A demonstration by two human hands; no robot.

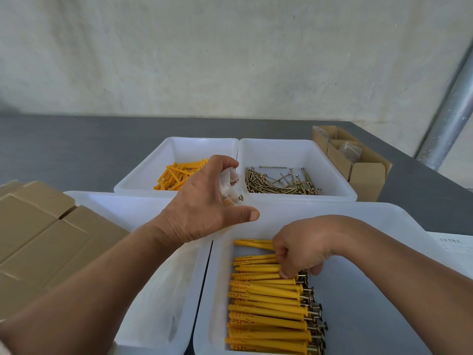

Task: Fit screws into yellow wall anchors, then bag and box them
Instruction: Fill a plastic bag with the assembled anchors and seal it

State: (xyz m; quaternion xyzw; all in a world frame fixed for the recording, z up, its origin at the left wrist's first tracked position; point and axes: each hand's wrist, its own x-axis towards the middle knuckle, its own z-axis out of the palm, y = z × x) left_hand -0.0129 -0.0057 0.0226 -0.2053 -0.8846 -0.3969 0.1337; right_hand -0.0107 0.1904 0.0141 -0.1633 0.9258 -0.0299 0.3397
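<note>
My left hand [202, 203] holds a small clear plastic bag [230, 187] above the trays; a yellow anchor with a screw head shows inside it. My right hand [299, 248] reaches into the near right white tray [217, 278] and pinches at the row of yellow anchors with screws fitted [268, 303]. Loose yellow anchors [179, 175] lie in the far left tray [176, 147]. Loose screws [279, 181] lie in the far right tray [294, 147].
A near left white tray [143, 252] holds clear bags under my left forearm. Flat cardboard boxes [43, 239] lie at the left. An open cardboard box [358, 165] with bags stands at the back right. A paper sheet [453, 247] lies at the right edge.
</note>
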